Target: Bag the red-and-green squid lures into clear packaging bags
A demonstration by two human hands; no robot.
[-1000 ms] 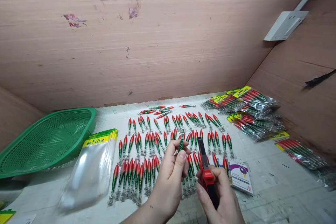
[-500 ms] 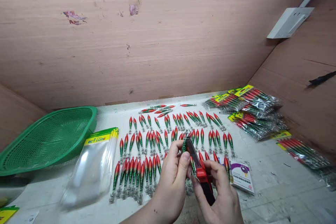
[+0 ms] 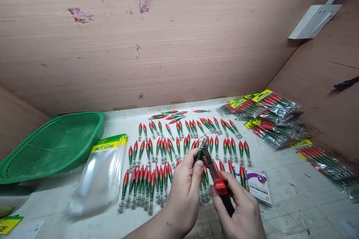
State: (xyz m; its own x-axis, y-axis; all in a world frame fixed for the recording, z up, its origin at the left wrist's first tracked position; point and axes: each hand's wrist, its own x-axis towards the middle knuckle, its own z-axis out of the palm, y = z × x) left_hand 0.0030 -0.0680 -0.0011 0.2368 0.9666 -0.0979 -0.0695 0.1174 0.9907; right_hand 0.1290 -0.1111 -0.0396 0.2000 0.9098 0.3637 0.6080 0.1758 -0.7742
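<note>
My left hand (image 3: 185,190) is closed around a squid jig (image 3: 199,154) between thumb and fingers, its hook end pointing up and away. In my right hand (image 3: 243,203) is a red-and-black hand tool (image 3: 218,182) with a long, narrow dark front end; its exact kind I cannot tell. The tool's tip lies right beside the jig's hooks, but whether they touch is unclear. Under and around both hands, rows of red-and-green squid jigs (image 3: 152,190) lie on the white tabletop (image 3: 112,227), some hidden by the hands.
A green plastic basket (image 3: 53,149) stands at the left, beside a stack of clear bags (image 3: 98,179) with yellow headers. Packed jigs (image 3: 276,130) are piled at the right. A white printed card (image 3: 258,186) lies near my right hand. Wooden panels (image 3: 168,52) enclose the back and sides.
The tool and my right hand have shifted slightly right, and the tool tip sits a little apart from its earlier place against the jig. My left hand keeps its hold.
</note>
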